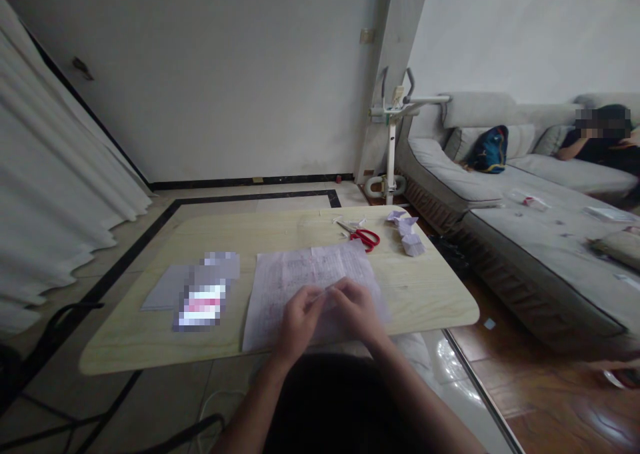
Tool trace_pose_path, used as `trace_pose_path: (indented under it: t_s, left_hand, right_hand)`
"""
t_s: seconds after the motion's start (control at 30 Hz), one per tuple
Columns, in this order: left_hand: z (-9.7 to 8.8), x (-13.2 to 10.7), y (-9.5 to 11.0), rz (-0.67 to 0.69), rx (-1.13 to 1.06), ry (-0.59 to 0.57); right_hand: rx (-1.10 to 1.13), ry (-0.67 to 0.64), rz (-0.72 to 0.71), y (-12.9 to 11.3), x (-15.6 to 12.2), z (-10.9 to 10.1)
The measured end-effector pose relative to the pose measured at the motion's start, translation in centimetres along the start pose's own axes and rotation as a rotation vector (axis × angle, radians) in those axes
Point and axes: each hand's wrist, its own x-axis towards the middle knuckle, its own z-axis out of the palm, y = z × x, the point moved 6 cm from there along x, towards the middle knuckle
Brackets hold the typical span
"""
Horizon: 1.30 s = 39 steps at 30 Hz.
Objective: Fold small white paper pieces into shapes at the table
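My left hand (303,314) and my right hand (354,304) meet above a large printed sheet of paper (280,277) near the table's front edge. Both are closed, with thumbs and fingertips pinching a small pale piece of paper (327,292) between them. Its shape is mostly hidden by the fingers. Beyond the sheet lie red-handled scissors (367,239), their blades pointing to the far left. White paper scraps (359,222) surround the blades. Several folded lilac paper pieces (413,243) stand in a row at the table's far right.
On the left of the wooden table (135,337) are a stack of paper (163,287) and a blurred-out phone-like object (203,304). A grey sofa (525,241) runs along the right, with a backpack (491,150) and a seated person (603,141). White exercise equipment (391,147) stands behind.
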Motion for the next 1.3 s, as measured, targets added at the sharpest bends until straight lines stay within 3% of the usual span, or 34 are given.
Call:
trace_pose_path:
  t_s: [0.77,1.17,1.3]
  left_hand:
    - [-0.04,-0.08,0.3,0.03,-0.012,-0.004]
    - [0.35,-0.22,0.59,0.003,-0.01,-0.072]
    - [0.17,-0.19,0.52,0.008,-0.039,-0.032]
  right_hand:
    - [-0.01,0.034,-0.013,0.15,0.04,0.05]
    - [0.074,0.006,-0.013,0.33,-0.07,-0.31]
    - [0.012,0.018,-0.028,0.28,0.0,-0.02]
